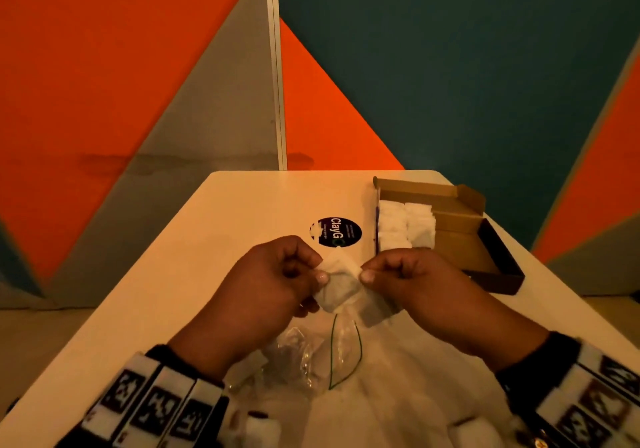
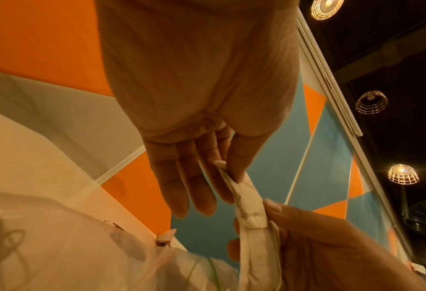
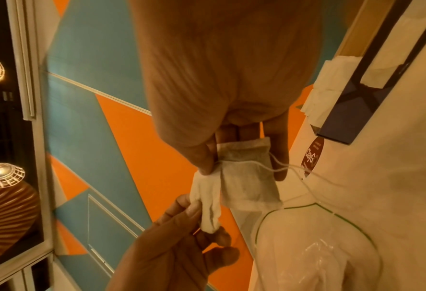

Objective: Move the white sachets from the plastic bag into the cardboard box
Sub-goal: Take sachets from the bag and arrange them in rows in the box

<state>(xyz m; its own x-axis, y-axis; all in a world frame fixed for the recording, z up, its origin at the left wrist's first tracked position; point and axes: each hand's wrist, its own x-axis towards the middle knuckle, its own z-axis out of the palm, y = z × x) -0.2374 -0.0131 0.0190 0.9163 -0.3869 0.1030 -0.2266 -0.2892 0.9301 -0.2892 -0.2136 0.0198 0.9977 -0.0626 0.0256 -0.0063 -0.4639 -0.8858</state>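
Observation:
Both hands hover above the white table, over the clear plastic bag (image 1: 311, 350) with a green zip line. My left hand (image 1: 320, 271) pinches one end of a white sachet (image 1: 341, 284) between thumb and forefinger. My right hand (image 1: 367, 272) pinches its other end and holds a second, greyer sachet (image 3: 249, 181) with thin strings under its fingers. The open cardboard box (image 1: 415, 187) stands at the back right, and rows of white sachets (image 1: 405, 225) lie inside it. In the right wrist view the box (image 3: 341, 126) lies just beyond my fingers.
A round dark sticker (image 1: 339, 232) lies on the table (image 1: 225, 225) beyond the hands. Loose white sachets (image 1: 259, 427) lie by the near edge between my wrists. Orange, grey and teal wall panels close off the far side behind the table.

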